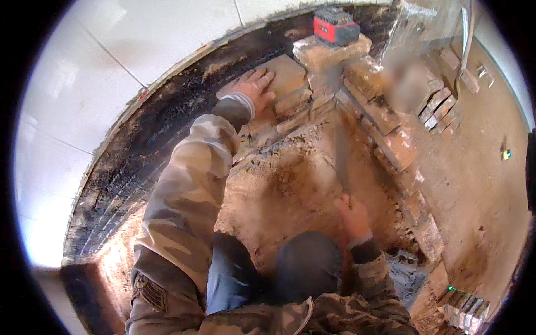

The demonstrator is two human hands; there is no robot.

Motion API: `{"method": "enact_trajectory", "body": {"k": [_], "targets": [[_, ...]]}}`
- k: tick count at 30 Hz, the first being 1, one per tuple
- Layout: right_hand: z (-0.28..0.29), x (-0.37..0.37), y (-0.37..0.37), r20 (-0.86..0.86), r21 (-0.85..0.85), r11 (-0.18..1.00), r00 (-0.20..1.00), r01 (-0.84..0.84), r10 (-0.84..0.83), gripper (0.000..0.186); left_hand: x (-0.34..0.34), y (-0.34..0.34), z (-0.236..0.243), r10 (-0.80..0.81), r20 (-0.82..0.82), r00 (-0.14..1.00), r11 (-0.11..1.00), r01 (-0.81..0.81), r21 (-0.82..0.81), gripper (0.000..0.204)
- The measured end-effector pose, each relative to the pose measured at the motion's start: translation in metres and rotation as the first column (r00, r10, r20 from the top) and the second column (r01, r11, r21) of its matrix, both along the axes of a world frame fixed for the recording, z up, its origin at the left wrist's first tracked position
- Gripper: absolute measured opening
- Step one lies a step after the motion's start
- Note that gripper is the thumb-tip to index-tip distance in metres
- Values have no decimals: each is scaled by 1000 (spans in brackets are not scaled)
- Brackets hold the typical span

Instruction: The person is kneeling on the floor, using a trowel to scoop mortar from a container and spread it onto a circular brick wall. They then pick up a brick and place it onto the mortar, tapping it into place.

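Observation:
My left hand (255, 89) lies on top of a brick (289, 75) in the low wall beside the dark strip, palm down with fingers stretched out. The closed fingers of my right hand (354, 218) are wrapped round the near end of a long, narrow grey tool (341, 159). The tool points away from me towards the inner corner of the brickwork; motion blur hides its exact kind. A red and black box-shaped device (336, 27) stands on a brick (318, 54) at that corner, ahead of both hands.
A second brick row (410, 148) runs down the right. Sandy soil (279, 178) lies between the rows. Stacked bricks (441, 109) stand beyond it, with more bricks (466, 310) at lower right. Grey mortar (406, 277) sits near my right forearm. White panels (139, 44) line the left.

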State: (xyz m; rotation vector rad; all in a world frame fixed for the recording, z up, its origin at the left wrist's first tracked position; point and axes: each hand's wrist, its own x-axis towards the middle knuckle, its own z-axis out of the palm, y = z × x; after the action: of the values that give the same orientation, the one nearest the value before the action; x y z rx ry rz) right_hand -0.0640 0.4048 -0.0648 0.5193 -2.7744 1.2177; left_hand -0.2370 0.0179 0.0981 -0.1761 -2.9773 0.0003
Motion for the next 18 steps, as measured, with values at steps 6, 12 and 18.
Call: {"method": "enact_trajectory", "body": {"k": [6,12,18], "targets": [[154,-81,-57,689,-627,751,597,205,412,38,46,-35,-3,75,-142,987,992,-61,106,70],[198,-144,-112,572,-747,662,569,64,590,42,70,-65,-18,173,-98,980,967,-149,209,72],[164,-173,-127,636,-699,709,532,90,559,39,67,-59,-19,175,-110,979,966,-149,210,71]]}}
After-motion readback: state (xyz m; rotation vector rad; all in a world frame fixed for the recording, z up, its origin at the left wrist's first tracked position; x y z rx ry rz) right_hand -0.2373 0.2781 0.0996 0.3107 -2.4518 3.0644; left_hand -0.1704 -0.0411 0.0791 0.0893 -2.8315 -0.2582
